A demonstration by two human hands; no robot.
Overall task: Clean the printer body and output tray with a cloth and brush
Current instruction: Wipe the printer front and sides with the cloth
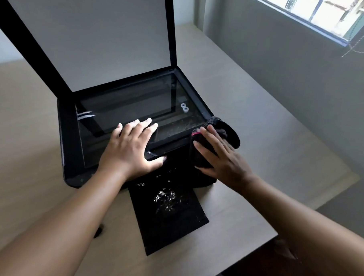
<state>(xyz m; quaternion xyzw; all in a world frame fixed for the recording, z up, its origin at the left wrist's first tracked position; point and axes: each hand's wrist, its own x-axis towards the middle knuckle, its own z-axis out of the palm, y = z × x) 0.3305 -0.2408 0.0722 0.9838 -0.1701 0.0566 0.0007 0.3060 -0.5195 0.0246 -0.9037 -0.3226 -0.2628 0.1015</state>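
A black printer (72,154) stands on the table with its scanner lid (87,33) raised, showing the white inner panel and the glass (136,102). Its black output tray (167,216) sticks out toward me and carries pale dust specks. My left hand (132,148) lies flat, fingers spread, on the front edge of the glass. My right hand (220,156) presses a dark cloth (229,129) with a pink edge against the printer's front right corner. No brush is in view.
The beige table (260,128) ends at a corner on the right and at a near edge below the tray. A grey wall with a window (320,16) stands to the right. A small dark object (98,231) peeks out beside my left forearm.
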